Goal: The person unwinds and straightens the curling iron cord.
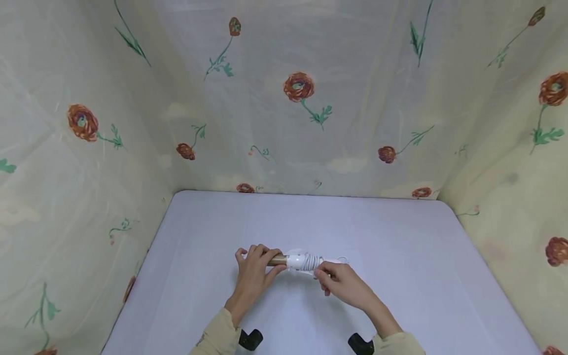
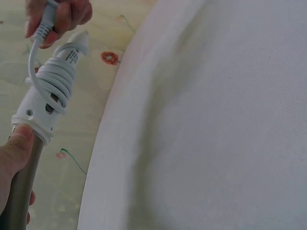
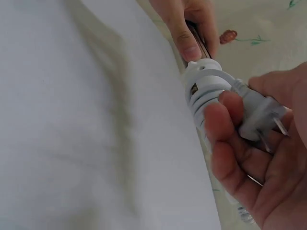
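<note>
Above the table, a curling iron with a white handle (image 1: 294, 261) and a brownish metal barrel (image 2: 23, 184) lies roughly crosswise. My left hand (image 1: 255, 273) grips the barrel, its thumb by the collar where handle and barrel meet. A white power cord (image 2: 56, 79) is wound in several turns around the handle. My right hand (image 1: 348, 285) holds the cord's two-pin plug (image 3: 259, 112) in curled fingers, with the pins showing in the right wrist view. A short loop of cord runs from the plug back to the coils.
The white table (image 1: 399, 246) extends around both hands, with rounded far corners. Flower-patterned curtains (image 1: 355, 98) hang behind it and along both sides. Black wrist devices (image 1: 251, 340) show by the cuffs of the beige sleeves (image 1: 219, 335).
</note>
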Tool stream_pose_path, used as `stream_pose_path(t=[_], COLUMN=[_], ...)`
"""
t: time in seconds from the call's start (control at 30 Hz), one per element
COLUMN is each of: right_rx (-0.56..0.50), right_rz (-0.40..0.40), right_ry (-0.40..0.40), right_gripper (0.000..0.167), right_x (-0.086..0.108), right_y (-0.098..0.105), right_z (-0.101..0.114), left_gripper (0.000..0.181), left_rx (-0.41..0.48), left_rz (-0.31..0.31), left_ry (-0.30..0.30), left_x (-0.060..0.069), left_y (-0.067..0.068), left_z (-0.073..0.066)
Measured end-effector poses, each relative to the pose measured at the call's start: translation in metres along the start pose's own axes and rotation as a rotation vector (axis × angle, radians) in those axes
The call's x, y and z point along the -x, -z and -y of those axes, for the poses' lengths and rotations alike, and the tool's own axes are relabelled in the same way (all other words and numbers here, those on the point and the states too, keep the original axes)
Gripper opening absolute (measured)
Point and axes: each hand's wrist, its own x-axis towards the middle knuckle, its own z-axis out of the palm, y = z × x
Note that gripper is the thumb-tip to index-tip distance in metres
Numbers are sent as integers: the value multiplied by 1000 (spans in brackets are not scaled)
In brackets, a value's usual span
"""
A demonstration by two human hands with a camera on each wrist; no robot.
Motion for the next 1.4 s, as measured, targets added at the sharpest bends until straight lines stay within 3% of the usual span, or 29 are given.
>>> stream_pose_path(t=[0.33, 0.53, 0.87, 1.1, 1.4], right_rx=[-195, -277, -190, -273, -337], right_rz=[98, 100, -51, -17, 20], right_ry=[-41, -25, 18, -17, 15], right_gripper=[25, 22, 22, 32, 32], right_x=[14, 15, 11, 8, 3], right_y=[-11, -21, -35, -41, -48], right_z=[-11, -12, -18, -20, -24], left_gripper=[37, 37, 38, 37, 37], left_rx=[15, 19, -1, -7, -19], left_rz=[15, 15, 9, -5, -55], left_ry=[13, 14, 21, 35, 2], left_x=[-1, -4, -5, -7, -13], left_y=[0, 4, 6, 8, 11], left_z=[-5, -7, 0, 2, 4])
